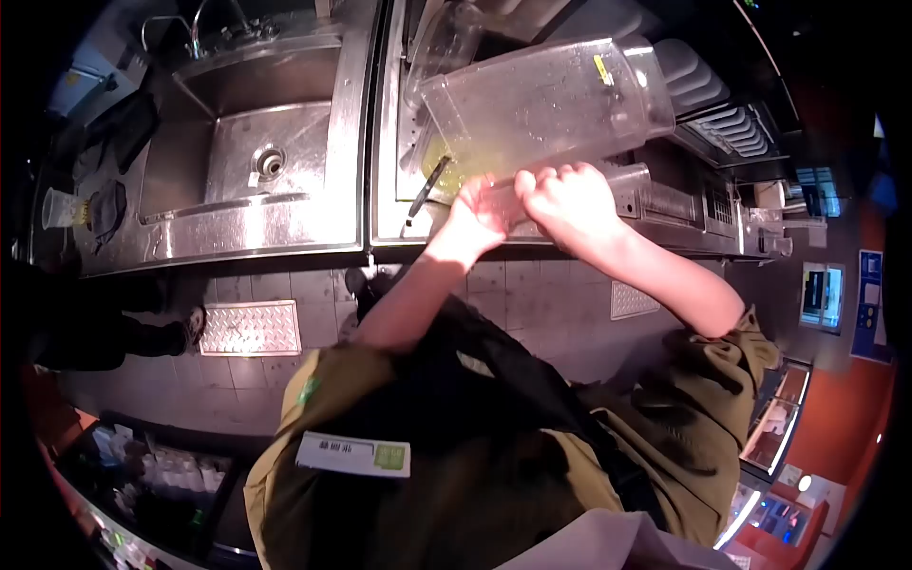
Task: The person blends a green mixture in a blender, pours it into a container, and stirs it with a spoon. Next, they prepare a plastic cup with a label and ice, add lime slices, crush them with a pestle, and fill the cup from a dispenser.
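My right hand is closed around a clear plastic cylinder lying roughly sideways, its far end showing to the right of my fist. My left hand grips the left end of the same cylinder, with some fingers hidden behind it. Just beyond my hands, a large clear plastic container with a small yellow label rests tilted on the counter. Yellow-green stuff shows at its lower left corner; I cannot tell whether it is liquid. A dark slim utensil leans beside my left hand.
A steel sink with a drain and tap is on the left. A clear cup and dark cloth lie left of it. Stacked white trays stand at the back right. Another person's leg and shoe show at the lower left.
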Action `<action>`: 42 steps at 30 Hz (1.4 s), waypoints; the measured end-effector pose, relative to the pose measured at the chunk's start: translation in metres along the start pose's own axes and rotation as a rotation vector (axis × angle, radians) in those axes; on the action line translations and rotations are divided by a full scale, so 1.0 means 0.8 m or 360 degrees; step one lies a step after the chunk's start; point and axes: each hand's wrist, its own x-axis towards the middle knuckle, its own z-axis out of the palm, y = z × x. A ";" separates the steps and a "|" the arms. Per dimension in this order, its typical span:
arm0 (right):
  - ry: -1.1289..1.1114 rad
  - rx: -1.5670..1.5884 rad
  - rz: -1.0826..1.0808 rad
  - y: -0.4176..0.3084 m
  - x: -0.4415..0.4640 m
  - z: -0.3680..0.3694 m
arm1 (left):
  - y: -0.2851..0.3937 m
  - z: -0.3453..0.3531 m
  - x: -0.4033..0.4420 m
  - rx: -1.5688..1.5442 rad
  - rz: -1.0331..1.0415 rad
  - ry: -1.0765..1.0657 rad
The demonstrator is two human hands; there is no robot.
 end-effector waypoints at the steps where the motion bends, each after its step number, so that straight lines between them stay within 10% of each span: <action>1: 0.0010 0.0047 -0.0019 0.003 0.000 -0.010 | 0.042 0.003 0.001 -0.1035 -0.0222 0.0016; 2: 0.0039 -0.0115 -0.0125 -0.007 -0.009 -0.008 | 0.085 0.006 0.002 -0.2070 -0.0434 0.0183; 5: 0.0078 -0.0136 0.0009 -0.010 -0.002 0.022 | -0.006 -0.027 0.051 -0.2202 -0.0293 -0.0231; 8: 0.0207 -0.0101 -0.0043 0.002 -0.007 -0.010 | 0.013 -0.001 0.019 -0.0249 0.0252 0.0329; 14: 0.0094 0.0044 0.0067 0.027 -0.008 0.005 | 0.058 -0.021 0.026 -0.2350 -0.0260 -0.0149; 17: 0.0239 0.0272 0.0162 0.024 -0.032 -0.017 | 0.126 0.001 0.016 -0.1279 -0.0386 0.0120; 18: 0.0309 0.0316 0.0228 0.020 -0.042 -0.023 | 0.130 -0.005 0.010 -0.1830 -0.0562 0.0102; 22: 0.0851 0.0626 0.0092 -0.009 -0.061 -0.032 | 0.254 0.016 -0.050 -0.0904 -0.0272 0.0282; 26: 0.0800 0.1064 0.0021 -0.029 -0.055 -0.052 | 0.269 -0.035 -0.113 -0.1567 0.0050 0.0284; 28: 0.0863 0.1086 0.0051 -0.027 -0.064 -0.035 | 0.289 -0.056 -0.148 -0.0910 -0.0034 0.1181; 35: 0.0932 0.1428 0.0975 -0.048 -0.125 0.045 | 0.317 -0.249 -0.188 -0.0037 -0.0049 0.1860; 42: 0.1081 0.1468 0.1516 -0.076 -0.072 0.071 | 0.220 -0.474 -0.162 0.0390 -0.0756 0.2074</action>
